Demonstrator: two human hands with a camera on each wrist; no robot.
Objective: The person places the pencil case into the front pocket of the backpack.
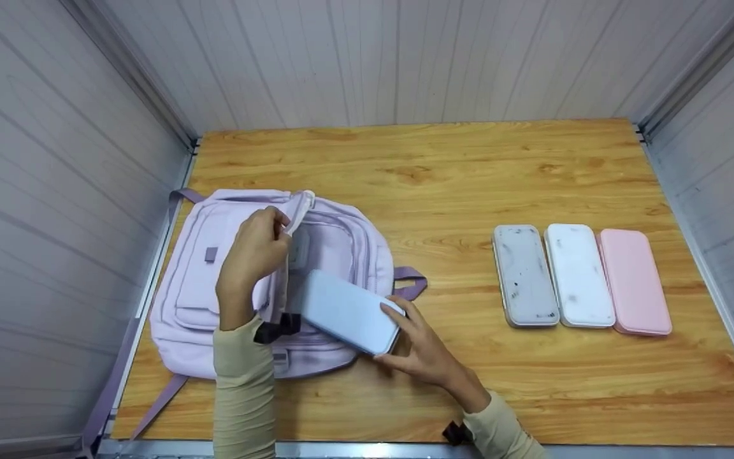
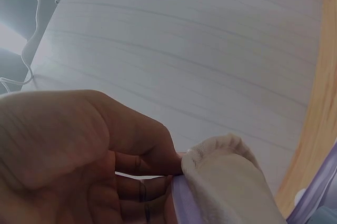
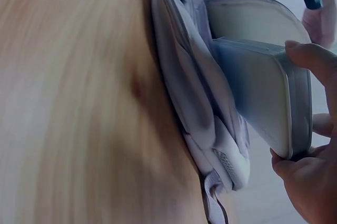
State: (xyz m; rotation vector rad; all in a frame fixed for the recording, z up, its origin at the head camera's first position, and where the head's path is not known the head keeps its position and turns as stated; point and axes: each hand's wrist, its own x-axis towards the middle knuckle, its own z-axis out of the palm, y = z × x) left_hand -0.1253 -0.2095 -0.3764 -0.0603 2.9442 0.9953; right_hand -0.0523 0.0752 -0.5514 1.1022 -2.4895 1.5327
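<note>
Left hand (image 1: 255, 247) pinches flap (image 1: 301, 209) up, right hand (image 1: 423, 349) grips blue case (image 1: 348, 309) by its outer end, far end inside open backpack (image 1: 214, 277); holding flap high, case level probably avoids snagging.

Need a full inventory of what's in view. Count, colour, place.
backpack: 1, lilac, table left, flap raised
held hard case: 1, light blue, far end at backpack opening
hard cases: 3, side by side, table right: grey case, white case, pink case
unclear shape: 1, grey, inside backpack
table: 1, wood-brown, centre
wall panels: 3, pale grey, left, back, right
cable: 1, white, left wrist view, upper left
wrist devices: 2, black, at wrists
sleeves: 2, beige, forearms
hands: 2; left hand pinching flap, right hand gripping light-blue case
</note>
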